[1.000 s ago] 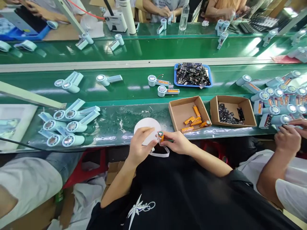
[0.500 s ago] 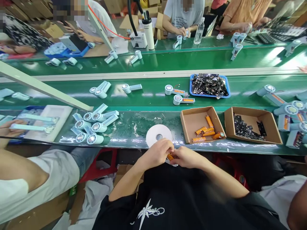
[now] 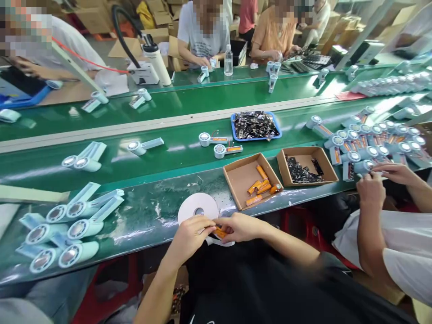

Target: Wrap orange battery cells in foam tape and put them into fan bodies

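Observation:
An orange cylindrical battery [image 3: 221, 232] is gripped in my right hand [image 3: 241, 227], close to the table's front edge. My left hand [image 3: 194, 231] is pinched closed at the battery's left end; what sits between its fingertips is hidden. Below the battery a white piece [image 3: 221, 242] shows partly, its shape mostly covered by the hands. Just beyond my left hand, a white roll [image 3: 192, 204] with a hollow core lies flat on the table. To the right, a cardboard tray [image 3: 232, 189] holds several more orange batteries.
A second cardboard box [image 3: 332, 175] has small black parts. Behind it, a blue tray [image 3: 277, 135] is heaped with circuit boards. Light-blue fan bodies [image 3: 79, 227] cluster at left, and many more [image 3: 367, 139] at right, where a co-worker's hands [image 3: 374, 182] work.
The view has swung to the right, bringing the right-hand co-worker and fan pile into sight. Both hands stay together around the battery, with little change in grip.

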### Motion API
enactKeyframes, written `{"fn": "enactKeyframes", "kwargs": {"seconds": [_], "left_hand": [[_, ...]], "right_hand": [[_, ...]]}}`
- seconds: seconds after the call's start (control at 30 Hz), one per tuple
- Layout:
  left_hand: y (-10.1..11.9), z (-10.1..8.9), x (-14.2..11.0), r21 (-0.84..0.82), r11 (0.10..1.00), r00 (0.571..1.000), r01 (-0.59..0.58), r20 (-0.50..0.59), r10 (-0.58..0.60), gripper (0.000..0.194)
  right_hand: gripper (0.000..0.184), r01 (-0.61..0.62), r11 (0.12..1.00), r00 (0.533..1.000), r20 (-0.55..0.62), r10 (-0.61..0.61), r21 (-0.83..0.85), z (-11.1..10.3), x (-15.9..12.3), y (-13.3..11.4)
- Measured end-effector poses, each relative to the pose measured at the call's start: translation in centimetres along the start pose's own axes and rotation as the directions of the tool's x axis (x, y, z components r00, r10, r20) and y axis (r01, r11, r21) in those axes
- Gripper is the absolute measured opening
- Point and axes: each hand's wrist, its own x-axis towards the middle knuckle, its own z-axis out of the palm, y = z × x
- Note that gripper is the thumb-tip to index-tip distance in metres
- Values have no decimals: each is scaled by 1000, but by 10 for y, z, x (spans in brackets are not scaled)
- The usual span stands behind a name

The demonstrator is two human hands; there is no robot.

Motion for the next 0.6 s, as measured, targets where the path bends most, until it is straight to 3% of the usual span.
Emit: {"fn": "enactKeyframes", "kwargs": {"seconds": [0.1, 0.2, 0.27, 0.33, 0.43, 0.5, 0.57, 0.6], "left_hand": [[3, -8, 13, -90, 996, 982, 3, 188, 14, 11], [-12, -30, 44, -62, 993, 965, 97, 252, -79, 12], [-39, -57, 76, 52, 981, 971, 189, 141, -194, 18], [-75, -94, 113, 182, 934, 951, 307, -99, -294, 24], [-135, -156, 158, 330, 800, 837, 502, -420, -351, 34], [-170, -190, 176, 493, 623, 789, 608, -468, -399, 38], [-196, -212, 184, 630, 486, 791, 606, -411, -454, 34], [-205, -218, 186, 672, 466, 805, 575, -362, -470, 32]], "right_hand": [[33, 26, 1000, 990, 138, -27, 11, -3, 0, 3], [47, 62, 912, 997, 20, -77, 406, 3, -6, 16], [61, 98, 761, 994, -101, -44, 641, 6, -10, 28], [68, 124, 633, 987, -161, 0, 764, 6, -15, 38], [68, 158, 535, 981, -195, 14, 830, 2, -24, 47], [65, 180, 520, 977, -212, 2, 835, -2, -33, 50], [63, 205, 545, 969, -247, 4, 813, -12, -41, 54], [61, 216, 568, 962, -273, 17, 795, -20, -45, 55]]}}
